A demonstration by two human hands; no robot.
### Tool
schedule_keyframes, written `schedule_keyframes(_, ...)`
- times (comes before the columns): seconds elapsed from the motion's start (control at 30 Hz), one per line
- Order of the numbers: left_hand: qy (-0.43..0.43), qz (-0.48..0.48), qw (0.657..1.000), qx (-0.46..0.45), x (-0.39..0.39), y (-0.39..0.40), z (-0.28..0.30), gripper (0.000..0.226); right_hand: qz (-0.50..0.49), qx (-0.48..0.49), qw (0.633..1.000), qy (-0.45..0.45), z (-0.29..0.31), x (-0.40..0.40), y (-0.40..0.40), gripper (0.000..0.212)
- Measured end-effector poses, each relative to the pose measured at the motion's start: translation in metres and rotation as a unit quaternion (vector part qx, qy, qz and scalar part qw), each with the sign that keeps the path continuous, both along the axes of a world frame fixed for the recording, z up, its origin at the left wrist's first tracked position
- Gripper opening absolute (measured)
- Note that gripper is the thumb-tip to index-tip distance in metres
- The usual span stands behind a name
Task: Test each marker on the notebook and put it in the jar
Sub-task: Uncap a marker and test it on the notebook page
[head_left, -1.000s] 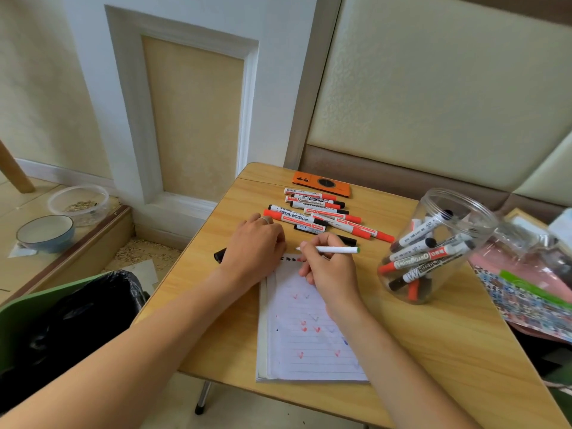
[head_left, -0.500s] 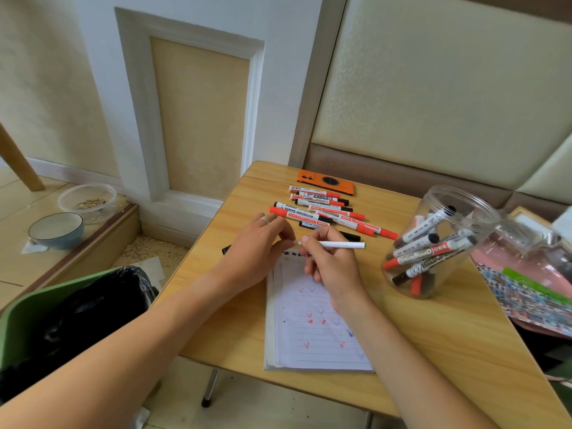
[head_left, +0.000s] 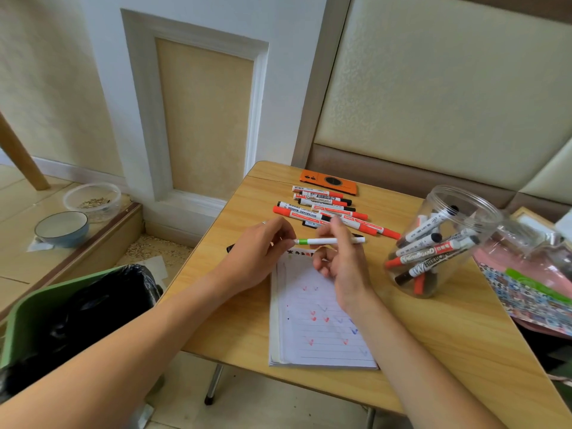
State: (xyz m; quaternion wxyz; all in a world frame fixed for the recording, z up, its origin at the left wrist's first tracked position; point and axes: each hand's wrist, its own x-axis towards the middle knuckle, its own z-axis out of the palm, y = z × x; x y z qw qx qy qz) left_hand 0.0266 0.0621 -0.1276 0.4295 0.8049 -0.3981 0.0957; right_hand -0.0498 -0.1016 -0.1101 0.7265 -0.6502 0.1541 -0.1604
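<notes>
My right hand (head_left: 343, 261) holds a thin white marker (head_left: 331, 241) level above the top of the notebook (head_left: 322, 335). A green band shows near its left end. My left hand (head_left: 260, 255) pinches that left end with thumb and fingertips. The lined page carries red and blue tick marks. A clear plastic jar (head_left: 464, 205) leans at the right of the table with several markers (head_left: 433, 252) inside. Several red and black whiteboard markers (head_left: 325, 209) lie in a row behind my hands.
An orange phone (head_left: 328, 181) lies at the far edge of the wooden table (head_left: 448, 335). A black marker (head_left: 230, 247) pokes out under my left hand. A pink bag (head_left: 526, 274) lies at the right; a green bin (head_left: 46, 308) stands at the left, on the floor.
My left hand left the notebook's top and came to the marker's left end. My right hand lifted the marker off the page, and the green band now shows.
</notes>
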Motion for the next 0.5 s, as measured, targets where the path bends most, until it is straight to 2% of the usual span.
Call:
schedule_keyframes(0.07,0.008,0.009,1.000,0.004,0.000,0.002,0.000,0.004,-0.038,0.048,0.998,-0.010,0.001,0.000,-0.004,0.042)
schedule_keyframes(0.2,0.044,0.003,0.999,-0.013,-0.004,0.000,0.000,0.002,-0.072,0.059,0.996,-0.016,-0.001,0.003,-0.007,0.018)
schedule_keyframes(0.27,0.107,-0.013,0.993,-0.049,-0.012,-0.004,0.000,0.006,-0.069,0.049,0.996,-0.015,-0.003,0.004,-0.007,0.017)
schedule_keyframes(0.4,0.125,-0.040,0.989,-0.061,-0.019,-0.011,0.001,0.014,-0.049,0.015,0.999,-0.010,-0.005,0.004,-0.005,0.024)
schedule_keyframes(0.5,0.201,-0.055,0.973,-0.103,-0.021,-0.015,0.005,0.025,-0.054,-0.005,0.999,-0.004,-0.007,0.005,-0.004,0.026)
